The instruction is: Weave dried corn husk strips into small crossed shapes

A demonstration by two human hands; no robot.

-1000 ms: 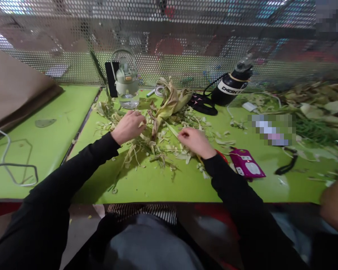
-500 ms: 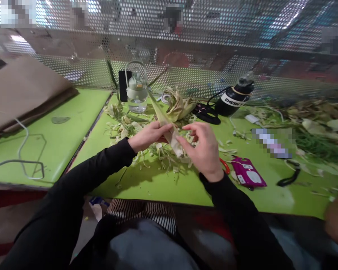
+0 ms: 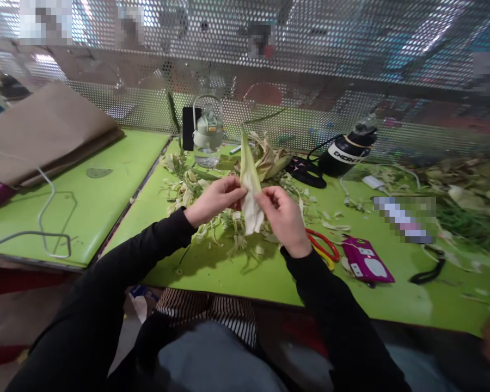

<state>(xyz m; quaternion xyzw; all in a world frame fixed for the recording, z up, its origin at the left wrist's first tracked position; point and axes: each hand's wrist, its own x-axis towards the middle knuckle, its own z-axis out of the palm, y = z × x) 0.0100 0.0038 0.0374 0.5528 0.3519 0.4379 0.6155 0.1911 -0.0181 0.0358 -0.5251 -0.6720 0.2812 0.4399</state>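
Note:
A pale green and whitish corn husk leaf (image 3: 251, 204) is stretched between my two hands above the table. My left hand (image 3: 220, 198) pinches its left edge. The fingers of my right hand (image 3: 283, 215) close on its right edge at about the same height. The leaf's pointed tip rises away from me, and its broad white end hangs toward me. Beneath and around my hands lie many husk scraps (image 3: 183, 188). Behind the leaf sits a bunch of drier husks (image 3: 271, 158). Scissors with red and yellow handles (image 3: 325, 245) lie right of my right hand.
A clear bottle with a green lid (image 3: 208, 139) stands at the back by the perforated metal screen (image 3: 139, 103). A black bottle (image 3: 347, 152) leans at the right, near a purple device (image 3: 366, 260) and a husk pile (image 3: 469, 185). Brown paper (image 3: 53, 133) covers the far left.
My right hand has moved in to grasp the leaf's right edge; its fingers were looser before. The leaf is now spread wider and more upright. The view has shifted slightly, revealing more of the scissors.

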